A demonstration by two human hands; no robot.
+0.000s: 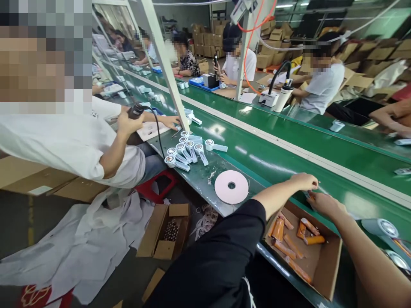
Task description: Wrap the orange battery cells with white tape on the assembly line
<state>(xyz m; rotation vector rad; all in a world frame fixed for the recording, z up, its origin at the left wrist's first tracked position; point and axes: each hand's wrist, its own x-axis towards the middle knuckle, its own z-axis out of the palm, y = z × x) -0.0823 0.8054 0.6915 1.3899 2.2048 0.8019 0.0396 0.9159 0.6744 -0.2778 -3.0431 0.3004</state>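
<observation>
Above the cardboard box at the belt's edge, my left hand [303,181] is closed, its fingertips pressed together on something too small to make out. Just in front of it, my right hand [326,204] is closed too, gripping a small greyish piece that its fingers mostly hide. Under both hands, the open cardboard box [330,267] holds several orange-wrapped cylinders [314,240]. A large roll of pale pink tape [224,190] lies flat left of my left forearm. Light-blue handheld fan bodies [380,226] with exposed wires lie beside my right forearm.
Several light-blue fan units [199,149] are grouped on the bench at left. A co-worker [109,141] holds a black power tool [135,112] there. A metal post [167,60] rises beside the green conveyor [266,158]. A small carton of metal parts [163,244] stands below.
</observation>
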